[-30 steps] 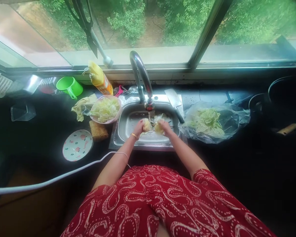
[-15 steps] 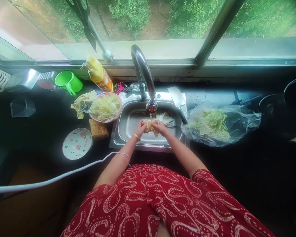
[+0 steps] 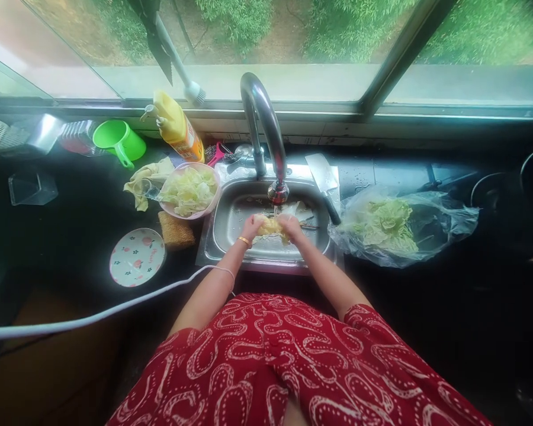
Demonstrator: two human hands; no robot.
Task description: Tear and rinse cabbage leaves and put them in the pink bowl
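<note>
Over the sink, my left hand and my right hand are both closed on a crumpled pale-yellow piece that looks like a cabbage leaf. It is stretched between them under the faucet, where a thin stream of water falls onto it. Fingers hide its ends. Whitish scraps lie behind my right hand in the basin. To the left stands a pink bowl heaped with torn cabbage leaves. A clear plastic bag on the right holds more cabbage.
A cleaver lies on the sink's right rim. Left are a sponge, a patterned plate, a cloth, a yellow bottle and a green mug. A white cable crosses by my left forearm.
Both hands still grip the yellow piece under the water; they have moved slightly apart and it is spread more between them. The view has shifted a little.
</note>
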